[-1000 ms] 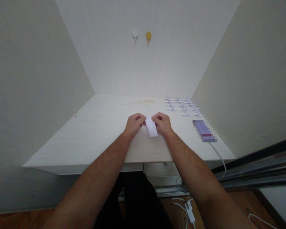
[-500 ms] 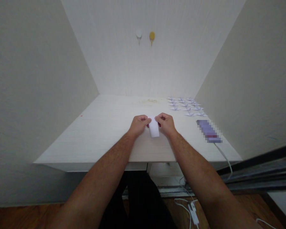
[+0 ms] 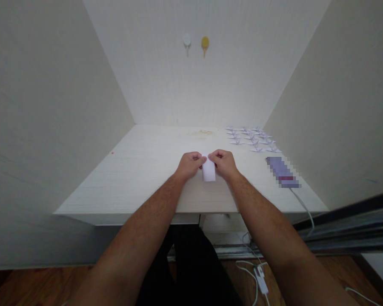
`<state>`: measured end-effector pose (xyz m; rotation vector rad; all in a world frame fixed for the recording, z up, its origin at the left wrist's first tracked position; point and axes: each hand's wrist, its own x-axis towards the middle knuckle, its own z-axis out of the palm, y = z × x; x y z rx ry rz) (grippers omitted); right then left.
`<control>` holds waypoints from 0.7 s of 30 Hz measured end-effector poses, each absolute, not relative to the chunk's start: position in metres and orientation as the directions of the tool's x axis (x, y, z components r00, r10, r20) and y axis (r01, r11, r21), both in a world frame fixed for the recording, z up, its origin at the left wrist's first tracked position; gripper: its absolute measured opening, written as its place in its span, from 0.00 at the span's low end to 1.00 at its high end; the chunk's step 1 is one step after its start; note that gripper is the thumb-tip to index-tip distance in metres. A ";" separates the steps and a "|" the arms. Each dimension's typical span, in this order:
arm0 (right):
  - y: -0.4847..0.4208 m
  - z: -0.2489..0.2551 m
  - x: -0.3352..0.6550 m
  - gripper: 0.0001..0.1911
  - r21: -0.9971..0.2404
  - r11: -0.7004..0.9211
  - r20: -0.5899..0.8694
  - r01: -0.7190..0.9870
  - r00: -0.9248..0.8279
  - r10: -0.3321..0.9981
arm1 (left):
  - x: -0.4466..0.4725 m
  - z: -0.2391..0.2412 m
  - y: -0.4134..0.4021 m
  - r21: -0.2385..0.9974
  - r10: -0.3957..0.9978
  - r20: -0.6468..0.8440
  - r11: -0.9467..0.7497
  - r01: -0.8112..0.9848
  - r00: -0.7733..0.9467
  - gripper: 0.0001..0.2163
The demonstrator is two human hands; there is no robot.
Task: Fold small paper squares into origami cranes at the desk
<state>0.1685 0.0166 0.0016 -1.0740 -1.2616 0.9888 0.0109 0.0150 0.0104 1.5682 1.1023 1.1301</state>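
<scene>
Head view: both hands on the paper, near side of the desk.
From my remote post I see the left hand (image 3: 190, 165) and right hand (image 3: 225, 164) each pinching the far end of the white paper (image 3: 209, 172), thumbs on top, near end hanging free between the wrists; can't tell whether it touches the desk (image 3: 124, 174). Folded cranes (image 3: 251, 137) cluster at the far right corner; nearer, a pixelated slab (image 3: 281, 172) with a white cable (image 3: 303, 205) running over the edge.
</scene>
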 end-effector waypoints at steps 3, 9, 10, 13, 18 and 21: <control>0.016 0.003 0.169 0.11 -0.975 0.221 0.221 0.010 0.085 0.972 | 0.011 0.014 0.013 0.963 0.963 0.181 -0.215 0.163 0.199 0.14; 0.015 0.005 0.169 0.11 -0.969 0.245 0.244 0.000 0.112 0.963 | 0.011 0.017 0.011 0.951 0.959 0.187 -0.231 0.207 0.212 0.13; 0.015 0.006 0.169 0.11 -0.968 0.250 0.249 0.005 0.112 0.962 | 0.011 0.016 0.011 0.949 0.960 0.190 -0.233 0.212 0.206 0.13; 0.014 0.006 0.169 0.12 -0.966 0.257 0.257 0.015 0.107 0.960 | 0.011 0.014 0.012 0.947 0.963 0.194 -0.234 0.219 0.189 0.12; 0.015 0.007 0.169 0.12 -0.966 0.259 0.259 0.016 0.119 0.959 | 0.011 0.014 0.013 0.954 0.966 0.189 -0.224 0.201 0.178 0.12; 0.015 0.008 0.170 0.12 -0.964 0.267 0.267 0.019 0.141 0.953 | 0.011 0.015 0.013 0.955 0.964 0.186 -0.222 0.195 0.188 0.12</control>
